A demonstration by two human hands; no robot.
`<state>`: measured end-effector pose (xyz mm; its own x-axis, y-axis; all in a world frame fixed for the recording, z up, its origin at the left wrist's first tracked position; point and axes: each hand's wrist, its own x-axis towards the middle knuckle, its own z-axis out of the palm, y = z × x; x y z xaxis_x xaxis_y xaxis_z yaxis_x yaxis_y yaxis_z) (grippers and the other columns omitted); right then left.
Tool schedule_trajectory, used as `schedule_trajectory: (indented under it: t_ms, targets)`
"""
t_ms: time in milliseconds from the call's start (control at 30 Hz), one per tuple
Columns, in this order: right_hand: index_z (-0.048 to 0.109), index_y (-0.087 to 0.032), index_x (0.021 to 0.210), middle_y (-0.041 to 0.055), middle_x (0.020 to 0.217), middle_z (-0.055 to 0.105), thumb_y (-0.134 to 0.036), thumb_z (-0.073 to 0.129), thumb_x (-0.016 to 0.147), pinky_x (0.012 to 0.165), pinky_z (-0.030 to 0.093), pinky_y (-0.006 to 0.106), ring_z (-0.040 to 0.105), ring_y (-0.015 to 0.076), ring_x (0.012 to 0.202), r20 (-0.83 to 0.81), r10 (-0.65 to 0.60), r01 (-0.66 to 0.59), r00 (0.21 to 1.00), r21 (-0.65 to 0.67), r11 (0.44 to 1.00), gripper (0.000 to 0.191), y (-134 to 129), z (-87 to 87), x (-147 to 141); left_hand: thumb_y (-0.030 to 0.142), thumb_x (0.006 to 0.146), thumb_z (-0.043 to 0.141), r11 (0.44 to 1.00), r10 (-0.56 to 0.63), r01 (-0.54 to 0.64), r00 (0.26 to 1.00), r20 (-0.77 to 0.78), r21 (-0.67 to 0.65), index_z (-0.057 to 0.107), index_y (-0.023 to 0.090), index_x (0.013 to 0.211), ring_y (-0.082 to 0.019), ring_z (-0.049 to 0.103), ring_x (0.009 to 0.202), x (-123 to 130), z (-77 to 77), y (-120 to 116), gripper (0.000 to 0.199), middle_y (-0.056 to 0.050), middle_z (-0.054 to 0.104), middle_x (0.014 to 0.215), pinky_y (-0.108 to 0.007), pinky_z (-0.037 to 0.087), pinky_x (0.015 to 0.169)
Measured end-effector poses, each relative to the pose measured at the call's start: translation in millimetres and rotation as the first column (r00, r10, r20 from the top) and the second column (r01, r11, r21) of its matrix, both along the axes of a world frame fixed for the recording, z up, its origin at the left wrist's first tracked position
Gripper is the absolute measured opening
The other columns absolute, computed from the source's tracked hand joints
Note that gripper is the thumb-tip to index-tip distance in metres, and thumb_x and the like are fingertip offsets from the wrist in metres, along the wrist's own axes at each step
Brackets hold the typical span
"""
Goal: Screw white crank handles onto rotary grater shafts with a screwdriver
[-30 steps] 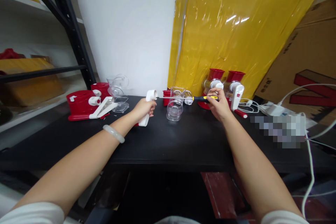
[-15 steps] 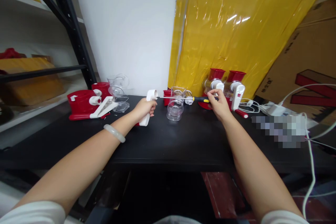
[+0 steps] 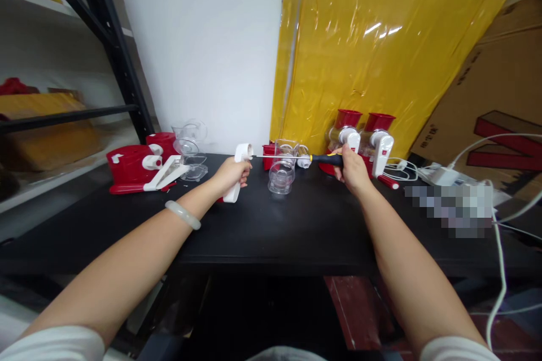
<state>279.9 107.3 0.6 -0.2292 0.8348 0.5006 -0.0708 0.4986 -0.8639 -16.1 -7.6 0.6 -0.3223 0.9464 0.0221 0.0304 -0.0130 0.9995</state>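
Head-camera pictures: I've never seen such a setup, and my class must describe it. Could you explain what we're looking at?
These are one person's bare hands, filmed by a camera worn on the head, looking forward and down. The left hand grips a white handle; the right hand holds a screwdriver, its tip at the handle's upper end. On the black table stand clear plastic parts, red machine parts at left and two red-and-white machines at right.
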Motion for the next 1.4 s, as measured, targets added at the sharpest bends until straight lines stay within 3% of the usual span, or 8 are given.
schedule_trajectory:
  t_ms: [233,333,467,567,767,1033,1200,1400]
  targets:
    - [0.049,-0.027,0.089,-0.0092,0.065,0.052,-0.039,0.076,0.065,0.039,0.04,0.02,0.046,0.0072,0.043,-0.213,0.133,-0.126,0.968,0.043,0.991,0.038,-3,5.1,2,0.011,0.062,0.056,1.0,-0.011,0.011,1.0,-0.007,-0.008,0.049,0.017,0.072,-0.006,0.032,0.036,3,-0.8,-1,0.014,0.008,0.037,0.045,-0.02,0.033,0.04]
    - [0.052,-0.027,0.09,-0.0058,0.07,0.056,-0.048,0.071,0.068,0.043,0.045,0.025,0.054,0.0108,0.049,-0.192,0.227,-0.222,0.955,0.047,0.974,0.036,-2,5.6,5,0.012,0.062,0.057,1.0,-0.011,0.011,1.0,-0.017,-0.013,0.049,0.017,0.072,-0.006,0.032,0.037,3,-2.0,-1,0.013,0.008,0.037,0.046,-0.02,0.034,0.04]
    - [0.055,-0.023,0.082,-0.0062,0.048,0.044,-0.072,0.049,0.082,0.034,0.034,0.025,0.04,0.0101,0.034,-0.079,0.087,-0.085,0.993,0.029,0.996,0.049,1,2.6,4,0.013,0.062,0.058,1.0,-0.006,0.005,1.0,-0.023,-0.017,0.05,0.017,0.072,-0.006,0.034,0.037,1,-3.8,0,0.014,0.008,0.038,0.046,-0.02,0.034,0.04]
    - [0.054,-0.024,0.08,-0.0082,0.048,0.042,-0.062,0.065,0.078,0.034,0.032,0.023,0.037,0.0084,0.033,-0.059,-0.017,0.018,0.998,0.022,1.0,0.039,2,1.5,2,0.012,0.062,0.058,1.0,-0.001,0.001,1.0,-0.022,-0.015,0.05,0.017,0.073,-0.006,0.033,0.037,1,-3.1,1,0.014,0.008,0.038,0.046,-0.02,0.034,0.04]
    - [0.057,-0.026,0.087,-0.0059,0.073,0.053,-0.035,0.081,0.06,0.051,0.05,0.024,0.055,0.0099,0.057,-0.256,0.239,-0.239,0.937,0.032,0.971,0.037,-8,7.0,2,0.011,0.062,0.057,1.0,-0.019,0.019,1.0,-0.012,-0.008,0.05,0.017,0.072,-0.006,0.032,0.037,5,-0.5,-2,0.013,0.008,0.037,0.045,-0.02,0.033,0.04]
    - [0.058,-0.021,0.069,-0.0045,0.04,0.041,-0.077,0.049,0.08,0.031,0.026,0.023,0.039,0.0103,0.03,-0.061,-0.015,0.012,0.998,-0.042,0.999,0.058,0,1.4,1,0.01,0.062,0.055,1.0,-0.012,0.011,1.0,-0.018,-0.018,0.05,0.018,0.073,-0.006,0.032,0.036,3,-1.6,0,0.015,0.008,0.037,0.045,-0.02,0.033,0.04]
    - [0.055,-0.023,0.079,-0.0054,0.06,0.055,-0.054,0.075,0.071,0.04,0.039,0.02,0.047,0.0074,0.043,-0.21,-0.075,0.08,0.975,0.014,0.997,0.038,8,-0.8,-1,0.011,0.063,0.056,0.999,-0.041,0.04,0.998,-0.037,-0.019,0.05,0.018,0.073,-0.006,0.032,0.037,6,-1.7,-2,0.014,0.008,0.038,0.046,-0.02,0.033,0.04]
    - [0.053,-0.026,0.088,-0.003,0.088,0.058,-0.031,0.076,0.062,0.06,0.055,0.025,0.06,0.0123,0.075,-0.357,0.157,-0.149,0.921,0.05,0.988,0.035,0,3.9,1,0.011,0.063,0.056,0.998,-0.062,0.06,0.997,-0.052,-0.035,0.05,0.019,0.074,-0.006,0.033,0.037,8,-2.4,-3,0.015,0.008,0.038,0.047,-0.02,0.034,0.04]
